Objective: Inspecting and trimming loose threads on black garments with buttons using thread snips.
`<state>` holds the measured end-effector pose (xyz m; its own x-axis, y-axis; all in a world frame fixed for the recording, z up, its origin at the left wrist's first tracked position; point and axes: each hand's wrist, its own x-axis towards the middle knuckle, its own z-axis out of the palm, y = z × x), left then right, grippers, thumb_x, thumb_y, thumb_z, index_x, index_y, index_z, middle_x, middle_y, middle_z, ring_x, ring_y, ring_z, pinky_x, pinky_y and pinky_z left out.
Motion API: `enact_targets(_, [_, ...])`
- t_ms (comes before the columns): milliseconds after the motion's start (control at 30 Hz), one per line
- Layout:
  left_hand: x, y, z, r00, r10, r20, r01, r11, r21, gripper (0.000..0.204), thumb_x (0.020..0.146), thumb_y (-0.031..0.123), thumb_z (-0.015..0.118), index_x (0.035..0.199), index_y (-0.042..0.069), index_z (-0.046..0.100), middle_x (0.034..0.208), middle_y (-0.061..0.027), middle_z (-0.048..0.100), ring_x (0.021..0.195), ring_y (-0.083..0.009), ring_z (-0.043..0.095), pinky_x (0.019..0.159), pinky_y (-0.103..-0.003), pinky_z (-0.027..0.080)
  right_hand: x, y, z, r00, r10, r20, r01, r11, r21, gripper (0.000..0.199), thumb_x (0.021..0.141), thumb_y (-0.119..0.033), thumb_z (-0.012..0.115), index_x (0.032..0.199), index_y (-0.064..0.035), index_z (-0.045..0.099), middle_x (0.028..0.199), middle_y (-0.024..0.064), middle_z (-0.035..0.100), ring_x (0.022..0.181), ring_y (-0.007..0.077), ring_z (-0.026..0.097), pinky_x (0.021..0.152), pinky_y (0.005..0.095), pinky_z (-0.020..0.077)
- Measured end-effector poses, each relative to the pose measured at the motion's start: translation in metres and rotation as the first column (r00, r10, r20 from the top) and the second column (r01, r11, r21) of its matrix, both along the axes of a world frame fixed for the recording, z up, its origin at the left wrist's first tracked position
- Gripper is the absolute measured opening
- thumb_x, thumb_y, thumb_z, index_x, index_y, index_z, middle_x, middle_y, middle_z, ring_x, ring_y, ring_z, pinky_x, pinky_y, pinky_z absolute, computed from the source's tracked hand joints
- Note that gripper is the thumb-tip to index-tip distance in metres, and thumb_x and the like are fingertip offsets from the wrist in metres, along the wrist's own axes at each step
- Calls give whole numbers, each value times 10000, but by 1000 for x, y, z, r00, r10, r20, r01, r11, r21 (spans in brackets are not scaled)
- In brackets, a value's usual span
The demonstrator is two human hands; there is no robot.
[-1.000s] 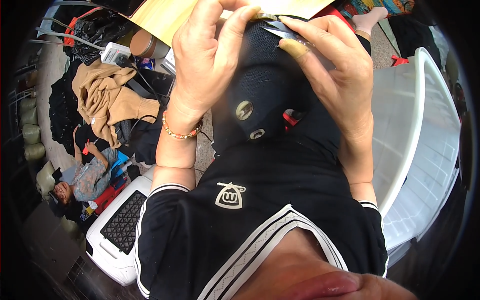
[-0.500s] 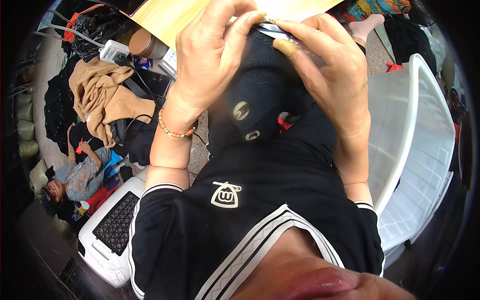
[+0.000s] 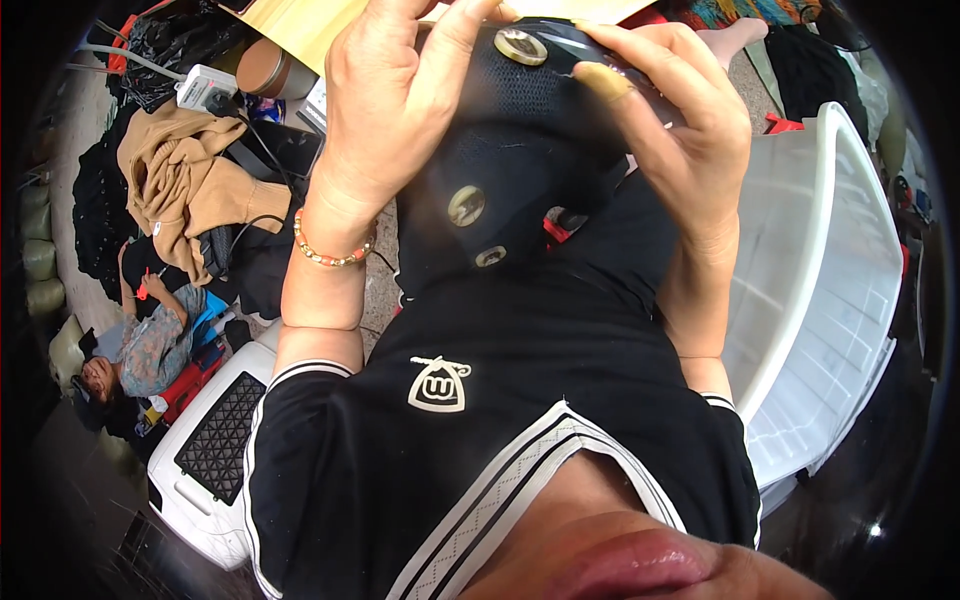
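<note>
A dark knit garment [image 3: 530, 150] with large pale-rimmed buttons lies across my lap, its top part raised between my hands. One button [image 3: 521, 47] sits just below the fingertips, and another button [image 3: 466, 206] shows lower down. My left hand [image 3: 400, 105] is closed in a pinch at the garment's upper edge, its fingertips partly cut off by the frame. My right hand [image 3: 685, 120], with a yellowish cover on the thumb, closes around a thin shiny silver tool [image 3: 568, 42] that looks like small scissors; much of it is hidden by the fingers.
A wooden tabletop [image 3: 300, 30] lies ahead. To the right stands a white plastic bin [image 3: 830, 290]. On the left are a tan knit garment [image 3: 190, 180], a power strip [image 3: 207, 88], a brown-lidded jar [image 3: 270, 70] and a white plastic case [image 3: 215, 460]. Another person [image 3: 160, 335] sits at far left.
My hands have moved slightly apart at the fingertips. The upper button has come into view between them, and the surroundings have shifted a little to the left.
</note>
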<state>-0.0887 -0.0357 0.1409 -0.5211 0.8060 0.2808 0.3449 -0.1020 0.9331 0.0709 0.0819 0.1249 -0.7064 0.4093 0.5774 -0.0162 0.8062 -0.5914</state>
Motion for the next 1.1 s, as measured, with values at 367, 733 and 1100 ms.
enact_targets(367, [-41,-7,-6,831,-340,-440,355,934,-51,222,843,-9,673,1061,-20,712,1004,-112,702,987,-211,650,888,-289,491,18,-4,-22,993,104,-49,-109,987,-118,366,785,54,735,1147,42,678,939,72,604,842,124,565,740,216,442])
enact_targets(733, [-31,-6,-18,896,-168,-412,168,985,-36,138,884,4,649,995,-32,721,952,-110,714,891,-186,670,820,-272,512,7,-9,-22,999,47,-21,-48,995,-82,370,771,32,755,1137,7,699,899,56,598,753,102,556,643,198,430])
enact_targets(1100, [-27,-5,-20,908,-160,-387,166,986,-20,123,896,-2,640,985,-51,708,948,-108,706,885,-167,663,813,-249,504,-5,-8,-20,996,-37,-86,52,982,181,397,709,23,794,1097,-13,720,851,64,595,699,134,546,605,232,426])
